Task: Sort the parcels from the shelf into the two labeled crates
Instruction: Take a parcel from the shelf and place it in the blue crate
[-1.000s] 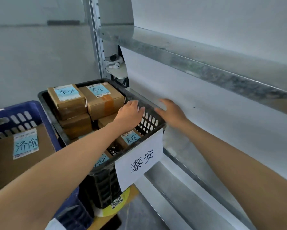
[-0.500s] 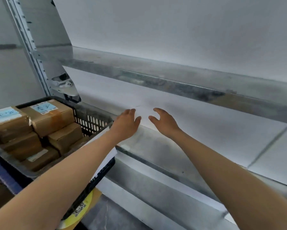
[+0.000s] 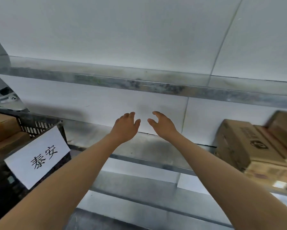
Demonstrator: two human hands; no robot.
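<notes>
My left hand (image 3: 125, 126) and my right hand (image 3: 162, 124) are stretched out side by side over a bare stretch of the metal shelf (image 3: 147, 146), both empty with fingers apart. The black crate (image 3: 38, 124) with a white paper label (image 3: 37, 157) sits at the left, holding brown parcels (image 3: 1, 128). Brown cardboard boxes (image 3: 244, 143) stand on the shelf at the far right, well away from my right hand. The blue crate is out of view.
An upper metal shelf rail (image 3: 139, 82) runs across above my hands. The white wall (image 3: 139, 39) lies behind. A lower shelf level (image 3: 139, 193) shows beneath my arms. Small white items (image 3: 6, 97) lie at the left edge.
My view has swung right, away from the crates. Both hands left the black crate's rim and moved over the shelf. The boxes on the right came into view; the blue crate dropped out.
</notes>
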